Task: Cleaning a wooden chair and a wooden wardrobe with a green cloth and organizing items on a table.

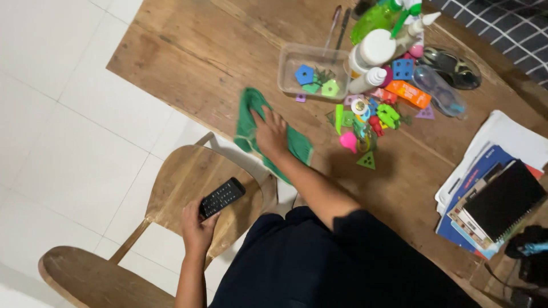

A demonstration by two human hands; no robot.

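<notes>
A: Right hand [270, 132], fingers spread flat, presses the green cloth [251, 117] at the counter [188, 51] edge; left hand [197, 227] grips a remote [222, 197].

B: Risk: toys [371, 117] at three o'clock (close by) could scatter.

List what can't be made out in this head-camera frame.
- Green cloth: its middle is hidden under the right hand.
- Remote control: its lower end is hidden in the left hand; the buttons are too small to tell apart.
- Green bottle: its top is cut off by the upper edge.
- Stack of books: the lower ones are covered by the upper ones.
</notes>
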